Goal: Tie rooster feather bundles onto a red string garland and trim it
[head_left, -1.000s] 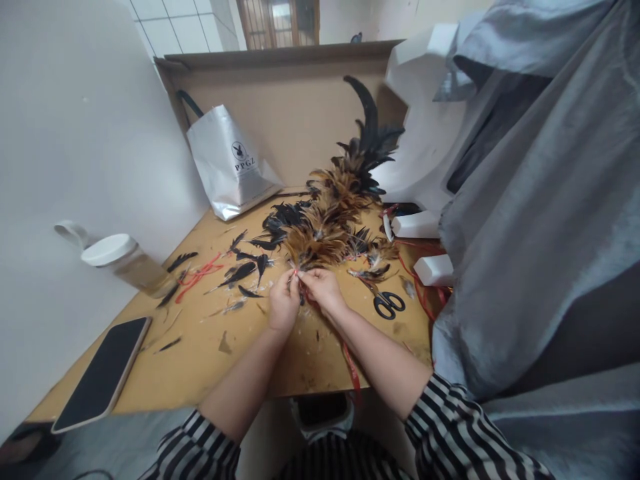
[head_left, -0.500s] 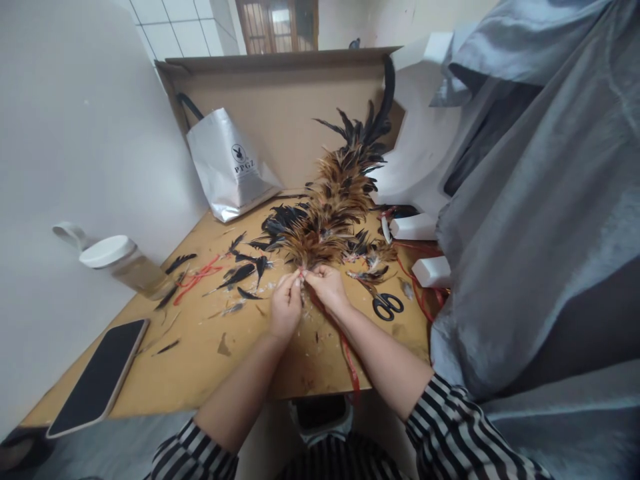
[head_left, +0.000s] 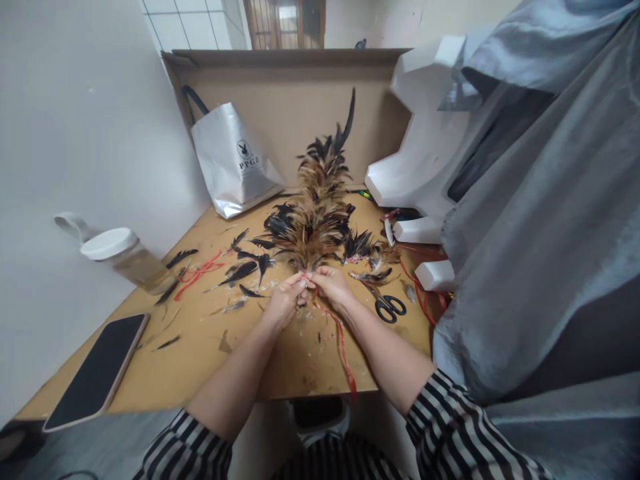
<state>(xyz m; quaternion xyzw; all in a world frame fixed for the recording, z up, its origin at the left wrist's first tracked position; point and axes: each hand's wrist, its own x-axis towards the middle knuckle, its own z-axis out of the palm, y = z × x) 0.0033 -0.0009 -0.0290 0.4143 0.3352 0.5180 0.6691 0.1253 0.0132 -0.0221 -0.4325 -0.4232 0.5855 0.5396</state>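
Observation:
A long bundle of brown and black feathers [head_left: 320,207] stretches away from me over the table, its near end between my hands. My left hand [head_left: 287,297] is closed, thumb and fingers pinching the bundle's base. My right hand [head_left: 330,285] pinches the same base from the other side, at a bit of red ribbon. From there the red ribbon [head_left: 343,347] trails down to the table's front edge. Exactly what lies between the fingertips is too small to see.
Loose black feathers [head_left: 240,272] and red strips [head_left: 200,270] lie on the left. Black-handled scissors [head_left: 391,308] rest to the right. A phone [head_left: 97,373], a lidded cup [head_left: 133,263], a silver bag [head_left: 233,163], white foam [head_left: 425,133] and grey cloth [head_left: 545,220] surround the work.
The feather bundle's far end has swung left, so it now points more straight away from me. Both hands stay close together at its base, and my left hand has turned slightly.

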